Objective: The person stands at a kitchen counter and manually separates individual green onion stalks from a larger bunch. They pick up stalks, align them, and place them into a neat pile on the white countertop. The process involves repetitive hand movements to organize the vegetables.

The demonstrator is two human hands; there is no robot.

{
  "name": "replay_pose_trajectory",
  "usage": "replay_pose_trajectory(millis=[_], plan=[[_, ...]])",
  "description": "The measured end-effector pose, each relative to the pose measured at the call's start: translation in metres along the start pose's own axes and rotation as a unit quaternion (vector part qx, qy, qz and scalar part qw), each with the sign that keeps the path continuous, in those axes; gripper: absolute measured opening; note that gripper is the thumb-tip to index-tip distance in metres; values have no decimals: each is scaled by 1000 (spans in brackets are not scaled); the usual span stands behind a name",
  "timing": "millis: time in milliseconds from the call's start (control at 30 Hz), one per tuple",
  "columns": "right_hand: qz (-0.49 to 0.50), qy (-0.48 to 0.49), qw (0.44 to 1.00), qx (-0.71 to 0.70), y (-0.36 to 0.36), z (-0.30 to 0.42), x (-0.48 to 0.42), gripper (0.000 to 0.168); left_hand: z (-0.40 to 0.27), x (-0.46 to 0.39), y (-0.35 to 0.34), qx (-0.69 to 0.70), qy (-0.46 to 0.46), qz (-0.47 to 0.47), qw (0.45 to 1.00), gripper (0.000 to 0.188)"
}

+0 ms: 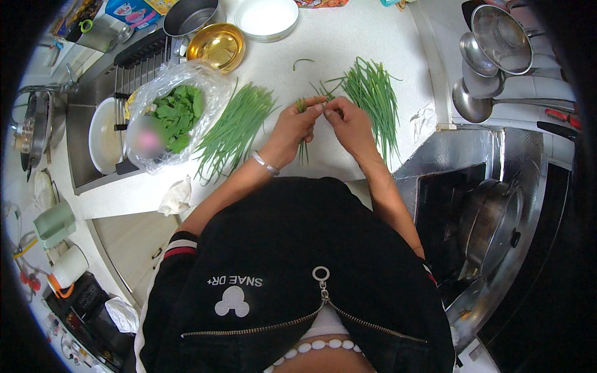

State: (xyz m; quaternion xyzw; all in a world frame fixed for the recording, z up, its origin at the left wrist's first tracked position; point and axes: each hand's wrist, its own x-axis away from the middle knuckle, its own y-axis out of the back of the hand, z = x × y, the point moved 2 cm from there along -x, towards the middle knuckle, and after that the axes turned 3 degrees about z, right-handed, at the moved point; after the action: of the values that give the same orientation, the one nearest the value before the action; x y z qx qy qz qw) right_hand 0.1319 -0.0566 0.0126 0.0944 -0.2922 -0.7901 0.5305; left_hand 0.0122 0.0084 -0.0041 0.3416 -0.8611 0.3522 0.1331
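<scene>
Several thin garlic chives (pixel 303 151) run through my left hand (pixel 298 123), their green ends hanging below the fingers. My right hand (pixel 347 122) meets it at the fingertips, pinching by the left thumb; the bit between those fingertips is mostly hidden. Just beyond both hands lie a few short chive pieces (pixel 329 94). A large pile of garlic chives (pixel 240 126) rests on the white countertop (pixel 284 79) left of my left hand. Another bundle of chives (pixel 373 102) lies to the right, partly behind my right hand. One loose chive (pixel 302 60) curls farther back.
A plastic bag (pixel 205 79) with leafy greens (pixel 179 116) sits left, by the sink (pixel 79 154). Behind it stand a gold bowl (pixel 217 46), a dark pot (pixel 191 18) and a white bowl (pixel 266 18). Ladles (pixel 473 102) hang at right above the stove (pixel 438 200).
</scene>
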Motion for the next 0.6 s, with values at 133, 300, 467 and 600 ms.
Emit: replay_pose_trajectory(millis=[133, 300, 467, 600], plan=[[41, 0, 998, -43, -5, -2, 1, 13, 7, -5, 6, 28, 2, -29, 999, 20], [65, -17, 996, -53, -5, 7, 4, 15, 8, -5, 11, 55, -18, -48, 997, 15], [64, -3, 995, -74, -10, 1, 6, 17, 6, -5, 13, 65, -30, -60, 996, 17], [83, -37, 989, -120, -10, 4, 4, 16, 7, -4, 10, 87, -12, -38, 995, 18]])
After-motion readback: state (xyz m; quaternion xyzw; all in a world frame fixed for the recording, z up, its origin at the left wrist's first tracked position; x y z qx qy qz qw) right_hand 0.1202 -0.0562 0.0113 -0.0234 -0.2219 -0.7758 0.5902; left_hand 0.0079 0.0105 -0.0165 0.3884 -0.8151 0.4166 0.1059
